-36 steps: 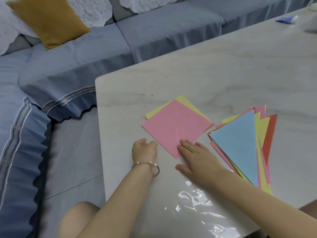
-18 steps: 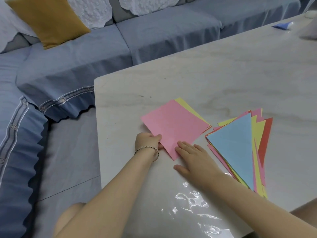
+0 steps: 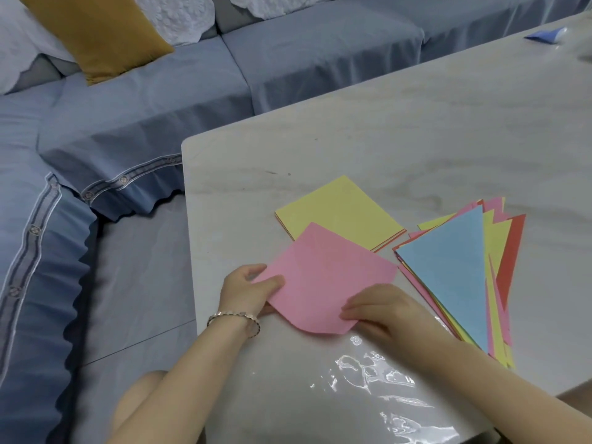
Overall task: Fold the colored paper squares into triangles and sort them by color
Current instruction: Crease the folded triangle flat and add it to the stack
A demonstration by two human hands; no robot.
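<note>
Head cam: I see the pink sheet (image 3: 326, 277) just on the near side of the yellow stack (image 3: 339, 213), its far corner overlapping the stack's near edge. Left hand (image 3: 246, 290) pinches the sheet's left corner, thumb on top, fingers underneath. Right hand (image 3: 381, 310) is curled on the sheet's near corner, which is bent into a curve. It is grasping the sheet, but I can't tell how much of the sheet is off the table (image 3: 416, 123). The sheet is not folded yet. The stack shows orange and pink edges under its yellow top sheet. Right of the stack, close but apart, is a fanned triangle pile (image 3: 448, 267): blue on top, with yellow, pink and red poking out beneath, colours mixed. Bracelet (image 3: 234, 317) on the left wrist. Nearer than the stack, past the hands, wrinkled clear film (image 3: 368, 373) lies on the table. Far right of the stack, at the table's far edge, is a small blue scrap (image 3: 544, 35). Left of and beyond the stack, off the table, is a blue sofa (image 3: 160, 100) with a mustard cushion (image 3: 96, 33).
</note>
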